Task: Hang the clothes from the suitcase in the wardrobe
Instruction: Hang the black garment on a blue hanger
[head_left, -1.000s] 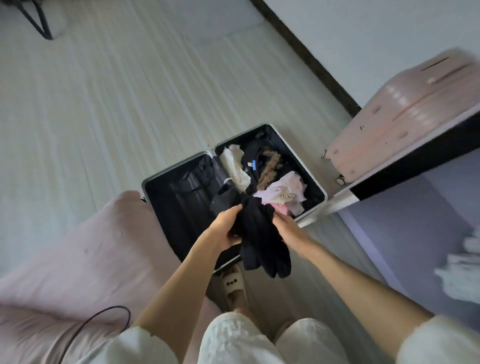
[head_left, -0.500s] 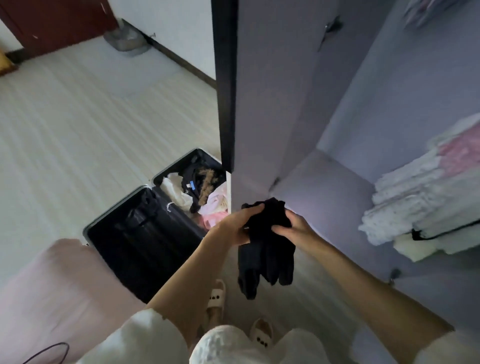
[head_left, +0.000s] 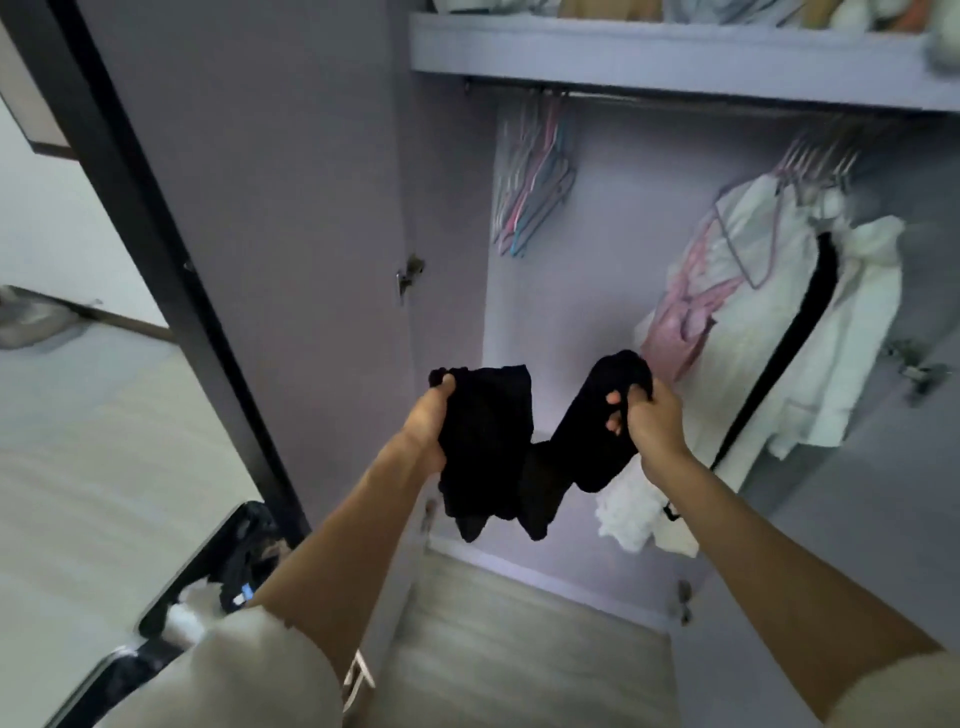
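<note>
Black garment (head_left: 488, 441) gripped by left hand (head_left: 428, 423) and right hand (head_left: 652, 418) before the lilac wardrobe (head_left: 332, 208) (pale wood floor (head_left: 519, 649) below).

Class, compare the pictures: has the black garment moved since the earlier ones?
Yes. The black garment, earlier bunched above the open suitcase, is now spread between left hand and right hand before the wardrobe rail.

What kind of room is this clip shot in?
Most likely a bedroom: an open wardrobe with empty hangers and hung clothes on its rail, and an open suitcase on the floor.
</note>
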